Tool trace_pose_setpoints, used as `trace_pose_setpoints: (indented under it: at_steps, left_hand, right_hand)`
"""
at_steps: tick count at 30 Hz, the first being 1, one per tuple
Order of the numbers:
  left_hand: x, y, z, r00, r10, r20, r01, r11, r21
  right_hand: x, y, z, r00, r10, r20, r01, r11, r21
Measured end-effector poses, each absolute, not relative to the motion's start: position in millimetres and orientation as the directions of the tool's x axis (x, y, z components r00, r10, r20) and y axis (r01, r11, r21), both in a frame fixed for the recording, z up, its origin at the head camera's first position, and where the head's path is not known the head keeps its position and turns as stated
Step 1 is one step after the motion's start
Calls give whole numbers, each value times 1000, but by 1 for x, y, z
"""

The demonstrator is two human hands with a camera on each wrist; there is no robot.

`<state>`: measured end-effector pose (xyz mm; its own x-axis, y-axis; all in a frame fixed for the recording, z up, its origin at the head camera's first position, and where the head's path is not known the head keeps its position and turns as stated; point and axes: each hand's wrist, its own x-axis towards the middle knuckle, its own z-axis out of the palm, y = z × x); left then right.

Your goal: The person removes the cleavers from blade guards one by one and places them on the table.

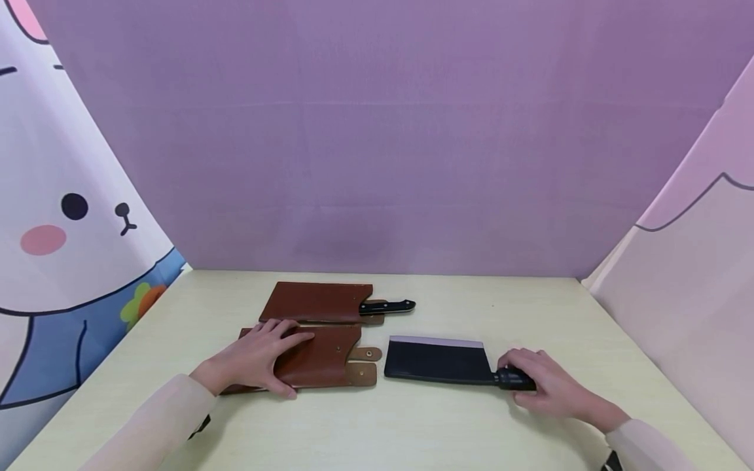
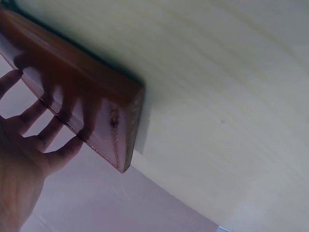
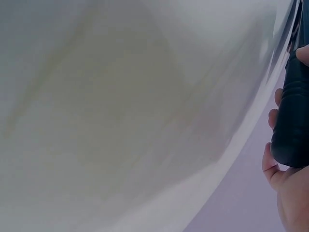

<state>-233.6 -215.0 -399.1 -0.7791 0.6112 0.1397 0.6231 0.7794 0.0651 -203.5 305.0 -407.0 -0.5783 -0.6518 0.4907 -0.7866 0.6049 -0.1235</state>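
Note:
A brown leather knife sheath [image 1: 324, 358] lies on the table, its two tan snap straps pointing right. Over its left part my left hand [image 1: 252, 356] rests with spread fingers, the thumb at the near edge. In the left wrist view, those fingertips touch the sheath [image 2: 72, 92] along its stitched edge. To the right lies a cleaver [image 1: 436, 361] with a black blade, its silver edge facing away from me. My right hand [image 1: 548, 386] grips the cleaver's black handle [image 3: 292, 116], fingers curled round it in the right wrist view. The blade's tip is close beside the straps.
Behind the near sheath lies a second brown sheath [image 1: 318, 301] with a black-handled knife [image 1: 389, 307] in it, handle to the right. A purple cloth [image 1: 389, 144] hangs at the table's back edge. Printed cloths flank the pale table [image 1: 377, 432] left and right.

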Motion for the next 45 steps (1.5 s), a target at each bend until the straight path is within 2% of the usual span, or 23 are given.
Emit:
trace_pose_setpoints:
  at_steps: [45]
  left_hand:
    - [-241, -215, -398, -777, 629, 28, 626, 768, 137]
  right_hand:
    - [-211, 316, -412, -603, -659, 449, -772, 625, -119]
